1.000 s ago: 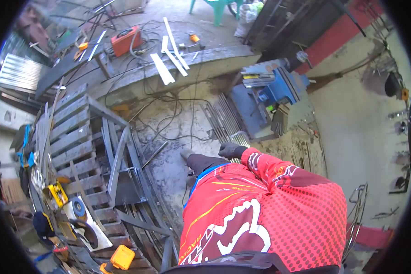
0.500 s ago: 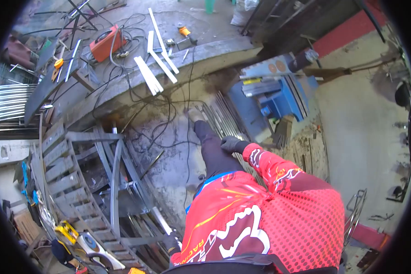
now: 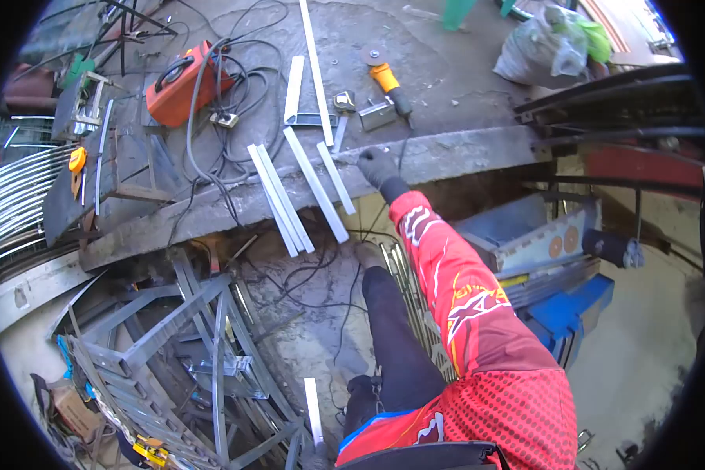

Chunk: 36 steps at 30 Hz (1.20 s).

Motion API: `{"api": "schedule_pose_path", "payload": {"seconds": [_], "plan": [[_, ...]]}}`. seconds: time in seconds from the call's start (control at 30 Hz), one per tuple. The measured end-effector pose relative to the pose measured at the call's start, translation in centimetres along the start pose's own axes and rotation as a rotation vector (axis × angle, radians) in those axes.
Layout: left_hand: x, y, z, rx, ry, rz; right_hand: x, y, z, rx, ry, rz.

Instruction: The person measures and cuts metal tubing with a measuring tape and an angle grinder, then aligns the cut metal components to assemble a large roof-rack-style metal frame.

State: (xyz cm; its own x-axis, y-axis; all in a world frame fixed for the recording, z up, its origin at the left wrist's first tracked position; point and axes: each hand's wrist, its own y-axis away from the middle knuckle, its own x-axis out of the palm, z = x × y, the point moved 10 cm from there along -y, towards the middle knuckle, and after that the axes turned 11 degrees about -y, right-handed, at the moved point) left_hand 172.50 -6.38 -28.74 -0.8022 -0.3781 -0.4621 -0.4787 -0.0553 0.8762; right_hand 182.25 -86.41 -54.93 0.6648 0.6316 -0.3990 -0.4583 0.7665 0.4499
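Note:
My right hand point(image 3: 377, 166), in a dark glove, reaches over the concrete ledge with its fingers curled and nothing visible in them. Just left of it lies a short metal bar point(image 3: 336, 178), and a longer metal bar point(image 3: 316, 185) is beside that. Beyond the hand are an orange angle grinder point(image 3: 388, 84), a tape measure point(image 3: 344, 101) and a short piece of metal tube point(image 3: 377, 115). At the bottom edge my left hand point(image 3: 318, 456), also gloved and partly cut off, grips a light metal bar point(image 3: 313, 411) that points up and away.
An orange-red welding machine point(image 3: 184, 84) with looping cables sits on the raised floor. Welded metal frames point(image 3: 211, 352) fill the lower left. Long metal bars point(image 3: 415, 305) lie beside my leg. Blue metal pieces point(image 3: 568, 313) stand at the right; a plastic sack point(image 3: 544, 48) is at the back.
My right hand has moved from beside my thigh out over the ledge. The view has shifted toward the raised floor. My left hand still has the metal bar.

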Motion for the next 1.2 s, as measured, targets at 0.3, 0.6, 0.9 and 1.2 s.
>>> {"api": "schedule_pose_path", "payload": {"seconds": [0.3, 0.6, 0.9, 1.2], "plan": [[0.6, -2.0, -8.3, 0.094, -0.387, -0.014, 0.4, -14.8, 1.4, 0.152, 0.207, 0.063], [1.3, -5.7, -10.2, 0.231, -0.815, 0.074, 1.1, -17.4, -5.0, 0.391, 0.187, -0.047], [7.6, 0.1, -6.5, 0.319, -1.045, 0.104, -2.9, -15.2, -5.1, 0.155, -0.03, -0.133], [8.9, 7.2, -6.9, -0.132, 0.11, -0.135, -0.7, 9.1, 7.8, -0.06, -0.628, 0.281]]}}
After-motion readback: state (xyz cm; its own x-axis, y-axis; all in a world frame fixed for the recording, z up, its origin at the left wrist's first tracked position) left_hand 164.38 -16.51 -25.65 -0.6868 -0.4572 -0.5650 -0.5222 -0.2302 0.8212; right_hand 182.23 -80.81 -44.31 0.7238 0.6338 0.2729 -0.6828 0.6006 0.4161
